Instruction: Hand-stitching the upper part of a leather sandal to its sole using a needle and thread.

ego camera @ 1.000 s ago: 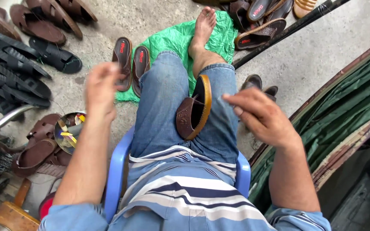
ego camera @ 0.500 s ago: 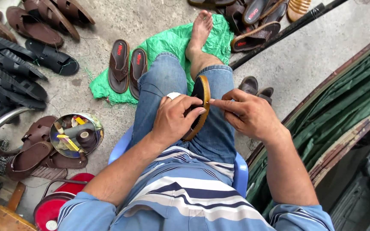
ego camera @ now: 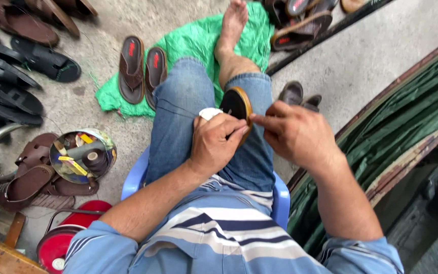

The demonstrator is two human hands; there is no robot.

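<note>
Sandal (ego camera: 238, 104) stands on its edge on the person's lap, between the two thighs, with its dark footbed facing the left hand and its tan sole rim facing the right. A second ago the left hand was raised well out to the side and the sandal rested alone on the jeans; half a second ago that hand had come in to grip it, and now the hold has tightened, so the work on the sandal is again steadied by both hands. The left hand (ego camera: 218, 142) is clamped on the sandal, fingers curled over its near edge, a white wrap (ego camera: 210, 113) showing at the thumb. The right hand (ego camera: 294, 136) is just beside it, forefinger and thumb pinched together at the sandal's rim; whether they nip a needle or thread I cannot tell. Both forearms angle inward from the elbows, wrists level. Left of the left hand, on the ground, a round tin (ego camera: 83, 155) holds spools and small tools; ahead of both hands a pair of brown sandals (ego camera: 142, 68) lies on a green cloth (ego camera: 193, 43)
</note>
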